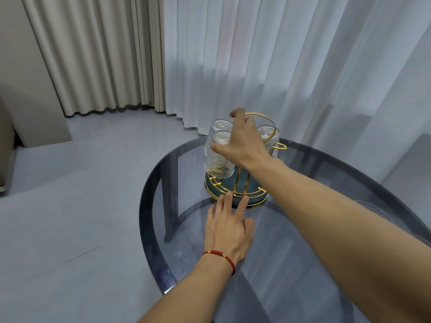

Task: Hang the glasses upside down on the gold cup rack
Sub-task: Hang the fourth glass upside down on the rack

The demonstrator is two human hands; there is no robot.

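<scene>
The gold cup rack (235, 191) with a teal base stands on the far part of a round glass table (303, 229). Embossed clear glasses hang on it upside down: two at the left (218, 163) (219, 125) and one at the right (268, 134). My right hand (242, 145) reaches over the rack's middle. Its index finger touches the gold ring handle (271, 124) and its thumb lies against a left glass. The other fingers are hidden. My left hand (227, 226), with a red bracelet, lies flat on the table, fingertips on the rack's base rim.
A bare gold hook (279, 146) sticks out at the rack's right. White sheer curtains (279, 66) hang just behind the table, beige curtains (98, 54) further left. Grey floor (70, 194) lies to the left, past the table's edge.
</scene>
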